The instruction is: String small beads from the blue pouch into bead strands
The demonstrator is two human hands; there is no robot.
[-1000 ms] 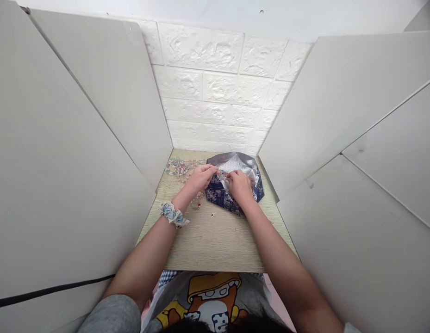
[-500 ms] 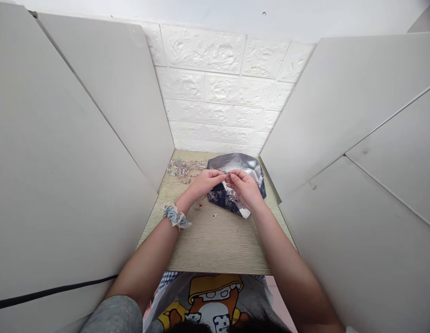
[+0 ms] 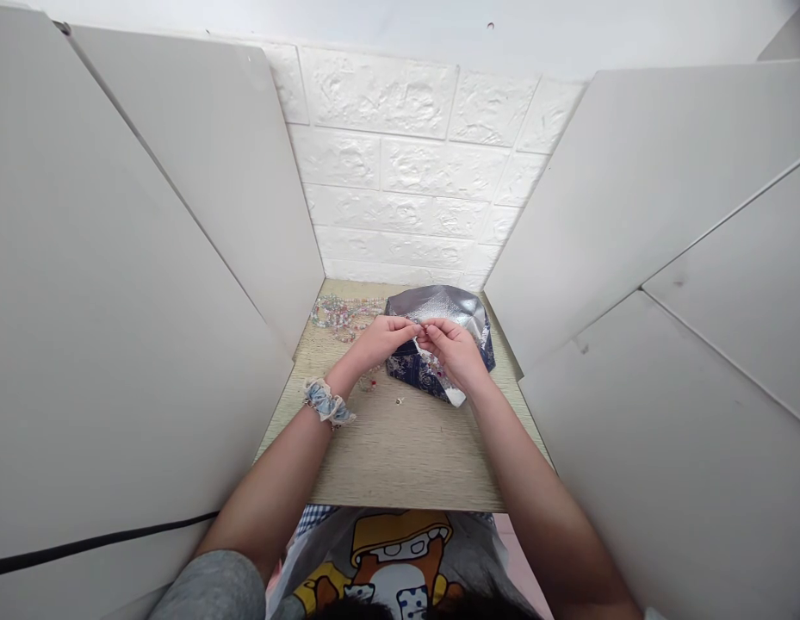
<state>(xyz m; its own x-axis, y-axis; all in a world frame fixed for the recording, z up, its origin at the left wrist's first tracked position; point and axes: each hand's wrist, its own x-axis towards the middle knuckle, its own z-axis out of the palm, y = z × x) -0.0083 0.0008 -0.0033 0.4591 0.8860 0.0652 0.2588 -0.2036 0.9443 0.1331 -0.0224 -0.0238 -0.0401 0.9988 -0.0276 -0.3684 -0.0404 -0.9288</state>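
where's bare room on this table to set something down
Bare: the near half of the table, from its front edge to the bag. Crowded: the far end, with beads left, bag right, left hand and right hand over it.

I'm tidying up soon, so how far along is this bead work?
Done, it seems: a heap of bead strands lies on the table left of the bag. In hand: the left hand and right hand pinch a small piece together over the bag; too small to name. Left: a few loose bits near the left wrist, and whatever the bag holds, which is hidden.
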